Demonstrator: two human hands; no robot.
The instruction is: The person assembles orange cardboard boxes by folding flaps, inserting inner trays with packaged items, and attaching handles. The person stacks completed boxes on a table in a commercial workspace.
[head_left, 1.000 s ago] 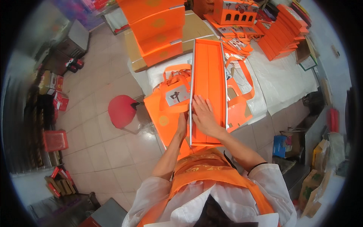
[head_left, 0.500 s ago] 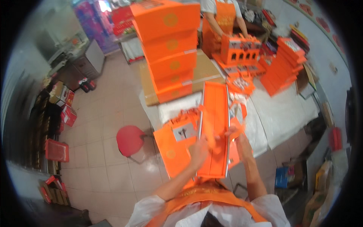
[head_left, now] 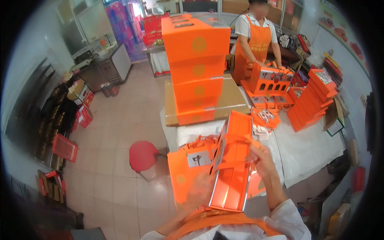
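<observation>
A long orange gift box (head_left: 231, 190) with silver edges stands in front of me, its seamed face turned up to me. Orange ribbon (head_left: 235, 164) crosses over that face. Raised at the box's right side, my right hand (head_left: 262, 157) pinches the ribbon between thumb and fingers. My left hand (head_left: 201, 183) is beside the box's left edge, smeared by motion, so its fingers cannot be made out. Left of the box, on the table, lies another orange box (head_left: 180, 170) with a grey panel and ribbon handles.
Behind the box rises a tall stack of orange boxes (head_left: 196, 70) on brown cardboard (head_left: 236, 98). Across the table a co-worker (head_left: 256, 38) handles an orange box with windows (head_left: 272, 82). More boxes (head_left: 312, 100) are piled at right. A red stool (head_left: 143, 155) stands on the left.
My right hand has moved up and slightly right with the ribbon. My left hand has shifted down and left, off the middle of the box. The box now leans differently, and the view has tilted up.
</observation>
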